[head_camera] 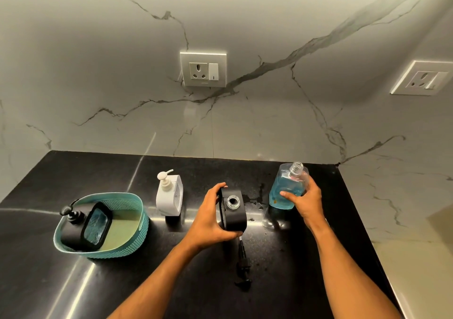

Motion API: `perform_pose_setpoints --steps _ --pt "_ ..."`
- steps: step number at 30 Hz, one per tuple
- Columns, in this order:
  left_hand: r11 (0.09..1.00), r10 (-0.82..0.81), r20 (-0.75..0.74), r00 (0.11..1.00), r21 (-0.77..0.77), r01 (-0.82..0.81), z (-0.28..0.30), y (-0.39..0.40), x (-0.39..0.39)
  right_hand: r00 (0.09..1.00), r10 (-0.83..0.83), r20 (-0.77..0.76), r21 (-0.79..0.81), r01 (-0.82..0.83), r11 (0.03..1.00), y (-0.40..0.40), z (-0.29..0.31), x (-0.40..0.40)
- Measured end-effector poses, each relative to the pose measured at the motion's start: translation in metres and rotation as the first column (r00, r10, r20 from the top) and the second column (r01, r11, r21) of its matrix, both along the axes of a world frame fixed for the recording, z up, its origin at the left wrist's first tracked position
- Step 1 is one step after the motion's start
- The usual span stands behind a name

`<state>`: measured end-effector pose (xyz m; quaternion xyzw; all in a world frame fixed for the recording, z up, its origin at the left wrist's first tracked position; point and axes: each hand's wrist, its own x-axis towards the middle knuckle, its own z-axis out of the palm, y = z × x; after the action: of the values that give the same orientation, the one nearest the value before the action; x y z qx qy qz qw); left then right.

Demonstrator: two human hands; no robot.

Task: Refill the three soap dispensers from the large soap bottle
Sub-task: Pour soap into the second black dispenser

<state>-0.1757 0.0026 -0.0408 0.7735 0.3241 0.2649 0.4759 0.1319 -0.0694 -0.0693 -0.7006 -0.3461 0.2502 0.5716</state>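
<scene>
Left hand (210, 217) grips the open black dispenser (232, 212); right hand (302, 199) clasps the uncapped soap bottle (285, 187) just right of it. Tilt slowly, lip over mouth.

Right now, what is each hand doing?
Left hand: grips the open black rectangular soap dispenser.
Right hand: grips the uncapped clear bottle of blue soap.

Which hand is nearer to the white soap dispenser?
The left hand. It grips the open black dispenser just right of the white soap dispenser. The right hand is farther right, holding the large soap bottle.
</scene>
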Motion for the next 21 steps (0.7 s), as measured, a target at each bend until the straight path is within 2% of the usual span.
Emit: perform_pose_setpoints --steps 14,21 --pt "0.999 0.033 0.013 0.999 0.010 -0.034 0.002 -0.010 0.000 0.973 -0.150 0.173 0.129 0.128 0.983 -0.010 0.005 -0.035" --pt "0.999 0.039 0.040 0.998 0.036 -0.040 0.012 -0.014 -0.014 0.946 -0.232 0.226 0.235 0.178 0.955 -0.024 0.031 -0.071"
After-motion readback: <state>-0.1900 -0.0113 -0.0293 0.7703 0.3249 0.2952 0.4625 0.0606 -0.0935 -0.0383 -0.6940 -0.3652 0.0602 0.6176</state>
